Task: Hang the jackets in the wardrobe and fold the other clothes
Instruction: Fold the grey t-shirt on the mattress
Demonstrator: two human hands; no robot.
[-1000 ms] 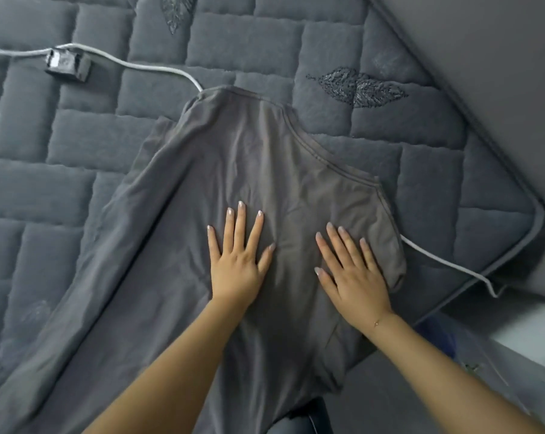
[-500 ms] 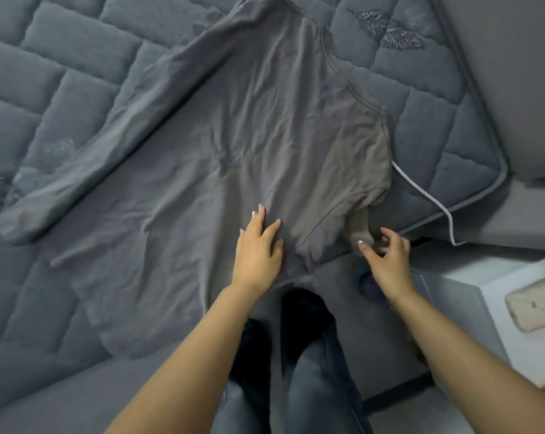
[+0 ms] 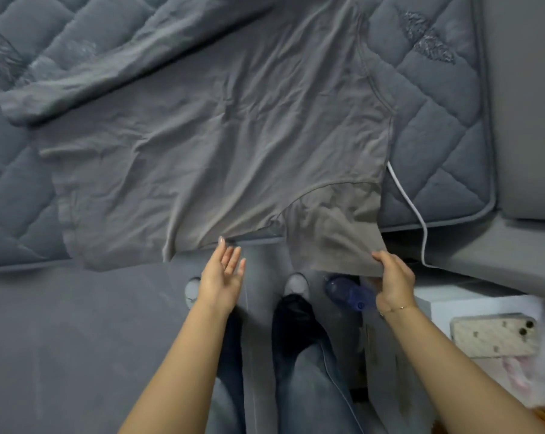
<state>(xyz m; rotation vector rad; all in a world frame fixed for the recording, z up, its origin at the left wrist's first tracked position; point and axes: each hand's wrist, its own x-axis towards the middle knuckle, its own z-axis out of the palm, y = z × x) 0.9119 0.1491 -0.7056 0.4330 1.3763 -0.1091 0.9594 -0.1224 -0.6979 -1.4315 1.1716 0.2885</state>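
Gray long-sleeve shirt [image 3: 215, 145] lies flat on quilted mattress [image 3: 446, 126], bottom part hanging over near edge. Right hand [image 3: 393, 281] pinches sleeve end. Left hand [image 3: 222, 274] bare, fingers straight, beside shirt edge. White cable [image 3: 417, 211] crosses mattress corner.

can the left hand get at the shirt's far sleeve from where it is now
Probably yes. The left hand is open by the shirt hem; the far sleeve lies flat on the mattress, uncovered, though it needs a long reach.
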